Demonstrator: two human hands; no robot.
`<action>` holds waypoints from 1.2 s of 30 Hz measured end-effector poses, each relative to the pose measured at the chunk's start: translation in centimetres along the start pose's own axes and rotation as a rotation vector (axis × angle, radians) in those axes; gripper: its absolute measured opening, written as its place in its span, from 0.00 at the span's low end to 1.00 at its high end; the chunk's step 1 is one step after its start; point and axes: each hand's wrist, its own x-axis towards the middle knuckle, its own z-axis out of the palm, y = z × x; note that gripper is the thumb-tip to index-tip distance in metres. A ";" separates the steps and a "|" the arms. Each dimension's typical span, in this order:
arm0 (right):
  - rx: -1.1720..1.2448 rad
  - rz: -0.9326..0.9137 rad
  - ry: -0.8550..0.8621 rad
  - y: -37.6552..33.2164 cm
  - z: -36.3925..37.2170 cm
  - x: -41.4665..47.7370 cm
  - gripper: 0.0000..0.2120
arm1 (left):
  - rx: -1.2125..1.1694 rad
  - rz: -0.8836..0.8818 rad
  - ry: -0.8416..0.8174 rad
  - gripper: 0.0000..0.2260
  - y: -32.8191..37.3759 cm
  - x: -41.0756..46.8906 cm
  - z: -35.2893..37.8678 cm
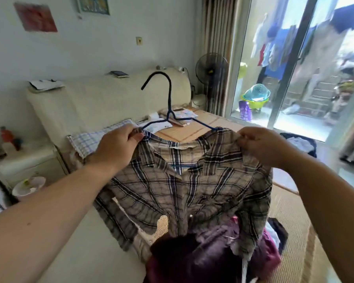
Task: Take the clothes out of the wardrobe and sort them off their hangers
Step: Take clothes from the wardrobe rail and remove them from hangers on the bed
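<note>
A brown and navy plaid shirt (192,184) hangs on a dark blue wire hanger (169,99), held up over the bed. My left hand (119,144) pinches the shirt's left shoulder at the collar, next to the hanger's arm. My right hand (260,146) grips the right shoulder of the shirt. The hanger's hook stands upright above the collar, and its lower bar is hidden inside the shirt. The shirt's hem drapes onto a pile of dark purple and maroon clothes (208,256) on the bed.
A bed with a woven mat (290,211) and a cream headboard (102,99) lies ahead. A checked pillow (90,139) and papers sit near the headboard. A nightstand (27,160) stands left, a fan (211,68) and glass balcony door (294,68) right.
</note>
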 end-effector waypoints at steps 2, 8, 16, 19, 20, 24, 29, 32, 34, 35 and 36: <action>0.023 0.045 0.061 0.4 -1.2 -1.8 0.07 | -0.016 0.062 0.004 0.07 1.7 1.0 0.3; 0.211 0.269 0.117 4.8 -3.6 -4.2 0.10 | -0.068 0.149 -0.129 0.07 6.0 5.1 4.4; 0.247 0.638 -0.112 19.4 4.1 -5.4 0.08 | -0.004 0.005 -0.732 0.08 4.7 3.4 23.6; 0.201 0.726 -0.192 24.9 8.7 -6.2 0.08 | 0.030 -0.087 -0.909 0.07 3.2 1.1 30.5; 0.194 0.764 -0.206 27.1 10.2 -6.3 0.07 | 0.040 -0.117 -0.952 0.07 2.8 0.6 33.0; 0.026 0.866 -0.265 34.2 15.4 -6.4 0.04 | 0.077 -0.218 -1.047 0.09 2.2 -1.0 40.6; -0.047 0.993 -0.279 41.1 20.1 -5.5 0.06 | 0.088 -0.273 -1.060 0.13 1.5 -1.8 47.4; 0.026 1.013 -0.282 43.1 21.9 -3.9 0.15 | 0.075 -0.321 -1.049 0.22 1.0 -2.4 49.5; -0.085 0.939 -0.383 43.5 23.0 -3.0 0.30 | 0.100 -0.366 -1.040 0.26 0.6 -2.9 49.6; -0.184 0.861 -0.450 43.4 23.6 -2.5 0.36 | 0.130 -0.371 -1.036 0.27 0.2 -3.1 49.3; -0.245 0.770 -0.513 42.9 24.0 -1.7 0.39 | 0.162 -0.369 -1.038 0.28 -0.2 -3.3 48.8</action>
